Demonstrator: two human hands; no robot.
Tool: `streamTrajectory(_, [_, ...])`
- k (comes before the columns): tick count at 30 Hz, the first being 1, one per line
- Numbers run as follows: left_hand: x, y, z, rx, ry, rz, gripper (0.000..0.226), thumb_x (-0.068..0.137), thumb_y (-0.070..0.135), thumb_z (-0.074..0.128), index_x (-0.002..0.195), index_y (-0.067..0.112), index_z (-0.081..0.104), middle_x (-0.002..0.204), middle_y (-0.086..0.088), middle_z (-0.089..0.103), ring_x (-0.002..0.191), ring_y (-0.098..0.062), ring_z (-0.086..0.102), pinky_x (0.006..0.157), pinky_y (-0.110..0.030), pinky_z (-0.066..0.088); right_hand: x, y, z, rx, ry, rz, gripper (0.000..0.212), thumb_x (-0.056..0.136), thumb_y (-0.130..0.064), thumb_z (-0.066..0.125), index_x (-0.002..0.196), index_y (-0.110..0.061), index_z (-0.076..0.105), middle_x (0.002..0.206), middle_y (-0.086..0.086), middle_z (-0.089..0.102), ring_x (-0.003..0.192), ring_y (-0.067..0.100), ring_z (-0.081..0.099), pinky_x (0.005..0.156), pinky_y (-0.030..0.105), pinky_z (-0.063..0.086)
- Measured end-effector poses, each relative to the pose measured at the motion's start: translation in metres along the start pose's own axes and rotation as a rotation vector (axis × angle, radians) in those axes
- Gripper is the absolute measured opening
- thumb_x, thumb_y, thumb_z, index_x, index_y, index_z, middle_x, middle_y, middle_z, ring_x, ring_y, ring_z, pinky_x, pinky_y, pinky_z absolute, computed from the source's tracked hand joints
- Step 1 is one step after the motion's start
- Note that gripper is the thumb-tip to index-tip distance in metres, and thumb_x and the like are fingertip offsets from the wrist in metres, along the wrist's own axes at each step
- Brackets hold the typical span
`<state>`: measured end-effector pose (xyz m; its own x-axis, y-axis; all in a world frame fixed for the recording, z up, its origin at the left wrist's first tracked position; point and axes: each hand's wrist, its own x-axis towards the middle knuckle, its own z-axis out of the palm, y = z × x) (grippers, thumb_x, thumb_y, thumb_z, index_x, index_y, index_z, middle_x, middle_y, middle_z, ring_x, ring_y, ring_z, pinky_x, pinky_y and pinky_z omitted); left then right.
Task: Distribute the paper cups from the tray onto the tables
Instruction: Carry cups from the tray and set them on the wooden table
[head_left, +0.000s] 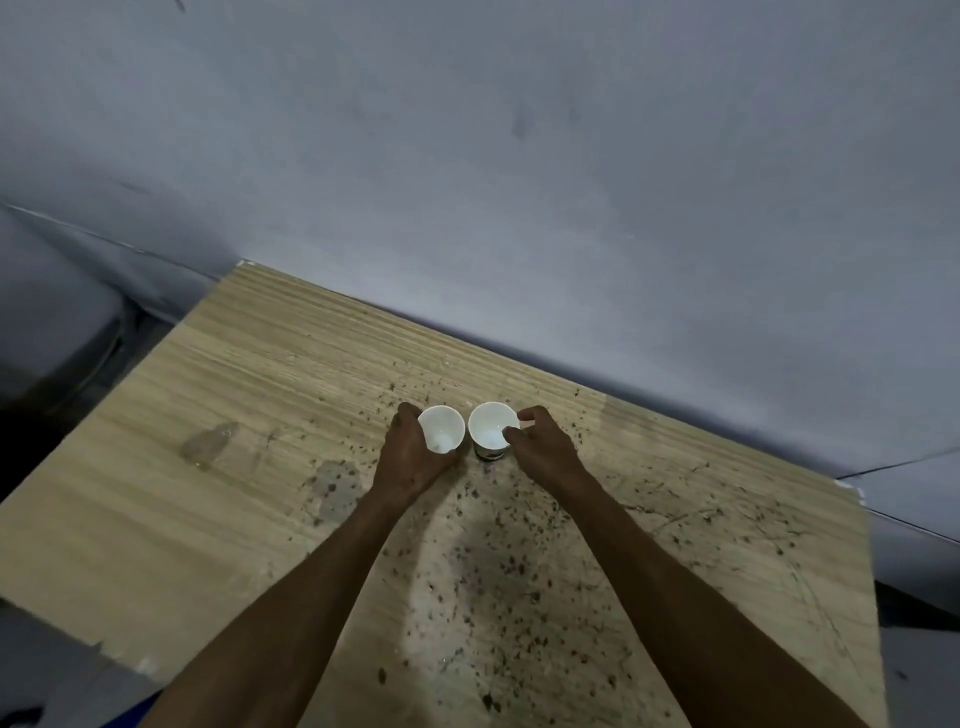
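Gripped cups are seen in both hands: the left hand (410, 457) is wrapped around the side of the left cup (441, 428), fingers curled behind its wall, while the right hand (540, 441) pinches the rim of the right cup (491, 428), thumb at the lip and fingers curled just outside it. Neither hand is spread wide; each is closed only as far as the cup demands.

Taken from largest to smallest, the wall (519, 156) fills the upper part of the view, grey and stained. Against it the table (208, 415) is set, its wood-grain top scattered with dark specks, thickest near the cups and nearer the person. A damp-looking patch is seen on the table left of the cups. The cups stand upright, open mouths up, side by side and almost touching, near the table's far edge. Whether the bases rest fully on the table cannot be told for the left cup, as the hand hides it. No tray is in view.

Such cups are judged light, thin-walled and easily crushed; a firm squeeze would buckle the side, and a rim pinch could fold the lip. A loose hold low around the wall is judged safest, and the cups would tip readily if knocked on release.
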<state>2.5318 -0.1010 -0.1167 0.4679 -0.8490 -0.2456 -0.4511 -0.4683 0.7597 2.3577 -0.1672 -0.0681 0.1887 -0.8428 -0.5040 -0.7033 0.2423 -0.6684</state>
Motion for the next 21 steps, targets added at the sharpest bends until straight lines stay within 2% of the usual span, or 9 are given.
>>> streamTrajectory(5, [0.002,0.0,0.001,0.001,0.001,0.003,0.07,0.064,0.034,0.092,0.106,0.012,0.041,0.111,-0.012,0.056,0.093,-0.023,0.052,0.069,-0.031,0.038,0.005,0.003,0.001,0.001,0.008,0.009,0.039,0.095,-0.03,0.057,0.131,-0.017,0.05,0.125,0.01,0.065,0.111,0.03,0.061,0.093,0.039,0.049])
streamTrajectory(10, [0.002,-0.002,0.001,0.002,-0.02,-0.02,0.072,0.065,0.035,0.092,0.108,0.006,0.042,0.111,-0.014,0.054,0.098,-0.03,0.057,0.069,-0.033,0.04,0.003,0.007,0.005,0.01,0.004,0.015,0.038,0.095,-0.032,0.055,0.13,-0.018,0.049,0.124,0.009,0.064,0.111,0.027,0.06,0.091,0.036,0.046])
streamTrajectory(13, [-0.001,-0.001,0.004,0.01,-0.035,-0.031,0.076,0.067,0.034,0.092,0.113,0.001,0.042,0.114,-0.018,0.053,0.101,-0.032,0.056,0.071,-0.033,0.039,0.001,0.01,0.008,0.011,0.012,0.019,0.039,0.096,-0.03,0.055,0.131,-0.016,0.049,0.125,0.009,0.064,0.112,0.027,0.059,0.084,0.032,0.043])
streamTrajectory(17, [-0.007,0.004,0.006,0.04,-0.042,-0.042,0.084,0.068,0.033,0.092,0.124,-0.003,0.041,0.125,-0.021,0.048,0.109,-0.036,0.054,0.074,-0.032,0.038,-0.005,0.013,0.008,0.024,0.031,0.023,0.039,0.094,-0.029,0.057,0.13,-0.015,0.049,0.123,0.01,0.065,0.111,0.028,0.06,0.088,0.034,0.046])
streamTrajectory(21, [-0.02,0.009,0.0,0.112,-0.057,-0.005,0.103,0.067,0.028,0.093,0.141,-0.006,0.03,0.14,-0.023,0.038,0.121,-0.039,0.049,0.084,-0.032,0.04,-0.016,0.021,0.0,0.025,0.054,-0.014,0.046,0.095,-0.034,0.059,0.135,-0.015,0.047,0.123,0.013,0.064,0.111,0.028,0.06,0.087,0.034,0.047])
